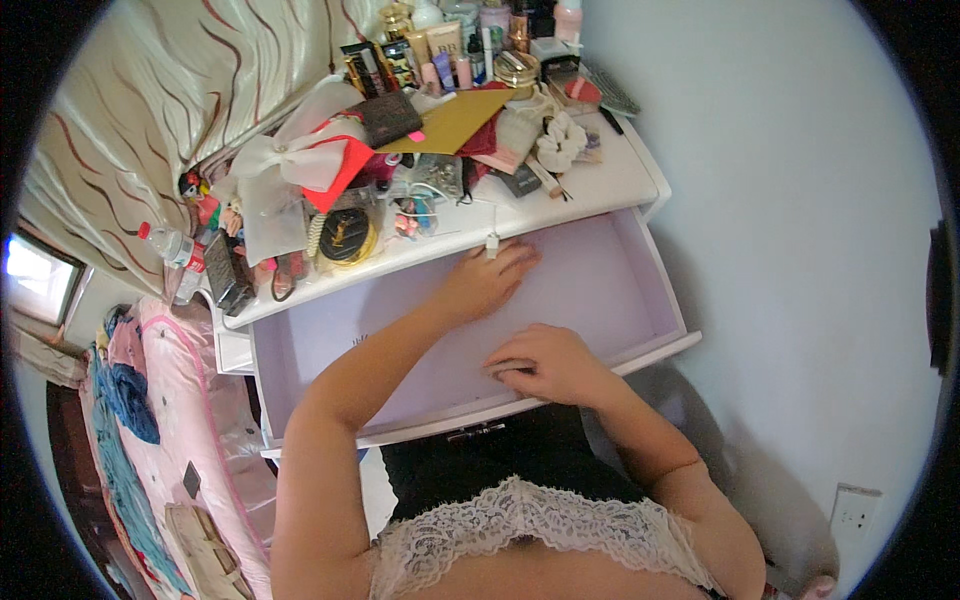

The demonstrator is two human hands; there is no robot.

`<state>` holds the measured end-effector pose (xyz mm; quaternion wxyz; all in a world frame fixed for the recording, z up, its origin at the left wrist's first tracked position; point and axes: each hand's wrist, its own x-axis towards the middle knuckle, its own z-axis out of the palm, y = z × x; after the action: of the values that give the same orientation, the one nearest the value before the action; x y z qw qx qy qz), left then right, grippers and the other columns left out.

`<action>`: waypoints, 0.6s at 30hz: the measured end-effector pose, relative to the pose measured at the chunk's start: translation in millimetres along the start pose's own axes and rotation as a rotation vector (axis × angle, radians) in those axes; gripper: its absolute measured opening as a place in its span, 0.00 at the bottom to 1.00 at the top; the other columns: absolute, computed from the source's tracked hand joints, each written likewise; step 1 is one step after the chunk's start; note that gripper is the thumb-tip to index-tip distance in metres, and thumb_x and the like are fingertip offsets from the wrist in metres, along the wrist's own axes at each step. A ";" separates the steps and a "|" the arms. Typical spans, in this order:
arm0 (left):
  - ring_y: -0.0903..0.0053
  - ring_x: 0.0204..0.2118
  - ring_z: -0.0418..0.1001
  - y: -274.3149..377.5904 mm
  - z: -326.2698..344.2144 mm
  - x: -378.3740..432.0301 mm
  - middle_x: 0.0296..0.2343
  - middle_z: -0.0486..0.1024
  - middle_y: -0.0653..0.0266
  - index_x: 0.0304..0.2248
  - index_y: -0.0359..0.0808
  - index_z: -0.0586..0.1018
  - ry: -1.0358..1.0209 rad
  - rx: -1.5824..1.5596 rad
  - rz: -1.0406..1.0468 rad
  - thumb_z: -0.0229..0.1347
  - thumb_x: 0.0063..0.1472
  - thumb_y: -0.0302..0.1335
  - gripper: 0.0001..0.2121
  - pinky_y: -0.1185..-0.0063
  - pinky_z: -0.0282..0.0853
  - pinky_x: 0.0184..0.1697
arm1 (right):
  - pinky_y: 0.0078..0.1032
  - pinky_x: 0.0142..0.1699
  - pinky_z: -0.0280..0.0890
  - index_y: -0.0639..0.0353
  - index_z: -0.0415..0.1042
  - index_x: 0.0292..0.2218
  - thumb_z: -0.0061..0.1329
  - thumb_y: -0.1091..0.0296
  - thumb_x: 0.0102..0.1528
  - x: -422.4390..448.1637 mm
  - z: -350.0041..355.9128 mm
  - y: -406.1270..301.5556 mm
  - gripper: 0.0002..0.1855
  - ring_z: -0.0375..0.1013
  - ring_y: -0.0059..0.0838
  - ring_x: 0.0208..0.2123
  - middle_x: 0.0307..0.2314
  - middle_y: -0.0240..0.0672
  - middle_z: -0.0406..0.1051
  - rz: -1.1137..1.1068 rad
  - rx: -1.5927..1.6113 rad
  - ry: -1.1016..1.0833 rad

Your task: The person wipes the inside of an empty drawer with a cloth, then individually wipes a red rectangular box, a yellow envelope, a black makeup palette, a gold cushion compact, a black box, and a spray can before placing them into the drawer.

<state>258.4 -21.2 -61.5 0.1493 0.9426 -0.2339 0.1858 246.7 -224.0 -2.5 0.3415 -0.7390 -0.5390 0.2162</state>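
Note:
In front of me a white drawer with a lilac interior (420, 360) is pulled out from a white dressing table (607, 176). My left hand (491, 281) reaches over the drawer's back part, just below the tabletop's front edge. Its fingers are stretched to the right and slightly apart, and I see nothing held in them. A small white plug (492, 245) on a thin cable hangs over the edge beside that hand. My right hand (551, 364) is above the drawer's front right part, with fingers bent; whether they hold anything is hidden. A small dark mark shows on the drawer's floor at left.
Crowding the tabletop are cosmetic bottles and tubes (442, 52), a gold envelope (457, 124), a white bow (300, 154), a white scrunchie (561, 142) and a round black-and-gold case (347, 236). A plastic bottle (176, 247) leans at the left edge. The wall (787, 225) rises close on the right.

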 end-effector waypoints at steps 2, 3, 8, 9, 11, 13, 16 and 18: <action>0.65 0.47 0.68 4.7 -18.2 -29.0 0.41 0.72 0.58 0.45 0.40 0.73 -0.055 -0.043 -0.037 0.54 0.55 0.30 0.17 0.67 0.64 0.49 | 0.35 0.42 0.65 0.49 0.75 0.38 0.49 0.57 0.49 2.9 -6.4 -1.0 0.14 0.70 0.39 0.36 0.31 0.34 0.73 -0.010 0.037 0.078; 0.66 0.44 0.70 6.3 -31.5 -47.0 0.39 0.73 0.60 0.44 0.40 0.74 -0.122 -0.094 -0.078 0.55 0.54 0.29 0.16 0.69 0.66 0.47 | 0.33 0.42 0.65 0.51 0.75 0.38 0.50 0.59 0.49 5.4 -12.4 -9.8 0.14 0.70 0.38 0.35 0.30 0.35 0.73 0.045 0.123 0.092; 0.67 0.36 0.73 19.9 -91.2 -76.4 0.31 0.76 0.64 0.39 0.41 0.77 -0.345 -0.175 -0.151 0.55 0.54 0.28 0.11 0.70 0.68 0.41 | 0.32 0.44 0.64 0.55 0.74 0.39 0.50 0.62 0.51 24.9 -35.5 -7.2 0.14 0.69 0.39 0.36 0.31 0.36 0.73 0.081 -0.049 0.088; 0.67 0.33 0.73 21.5 -103.4 -81.9 0.29 0.77 0.64 0.38 0.41 0.78 -0.294 -0.223 -0.166 0.56 0.54 0.28 0.10 0.70 0.69 0.38 | 0.32 0.45 0.63 0.55 0.74 0.39 0.49 0.62 0.51 32.2 -32.8 -1.2 0.14 0.69 0.39 0.37 0.32 0.37 0.72 0.072 -0.114 0.033; 0.67 0.33 0.74 23.2 -120.0 -86.9 0.29 0.76 0.64 0.39 0.42 0.78 -0.291 -0.230 -0.178 0.56 0.54 0.28 0.11 0.70 0.69 0.37 | 0.32 0.47 0.63 0.55 0.74 0.39 0.48 0.62 0.52 39.7 -23.3 11.1 0.13 0.69 0.39 0.39 0.33 0.37 0.72 0.078 -0.190 -0.024; 0.67 0.33 0.74 27.1 -136.5 -92.6 0.29 0.76 0.63 0.39 0.42 0.78 -0.293 -0.228 -0.201 0.56 0.54 0.29 0.12 0.71 0.69 0.36 | 0.32 0.48 0.62 0.55 0.74 0.40 0.47 0.61 0.53 48.2 -11.8 17.5 0.14 0.68 0.39 0.40 0.35 0.38 0.71 0.054 -0.168 -0.135; 0.65 0.33 0.73 33.7 -152.1 -102.8 0.29 0.76 0.63 0.39 0.42 0.78 -0.252 -0.282 -0.291 0.55 0.55 0.31 0.11 0.69 0.69 0.36 | 0.32 0.49 0.62 0.55 0.73 0.41 0.47 0.61 0.54 58.5 1.2 14.9 0.14 0.68 0.40 0.41 0.34 0.39 0.71 0.049 -0.135 -0.168; 0.65 0.33 0.74 35.6 -158.1 -109.2 0.30 0.76 0.63 0.40 0.43 0.77 -0.218 -0.298 -0.357 0.55 0.55 0.31 0.12 0.70 0.69 0.36 | 0.33 0.49 0.61 0.56 0.73 0.42 0.47 0.60 0.55 66.6 6.3 12.5 0.15 0.68 0.42 0.41 0.35 0.40 0.71 0.021 -0.091 -0.164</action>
<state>106.7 49.1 39.6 0.2907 0.9511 -0.1034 0.0171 272.2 -161.8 -12.7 0.2601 -0.7390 -0.5668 0.2550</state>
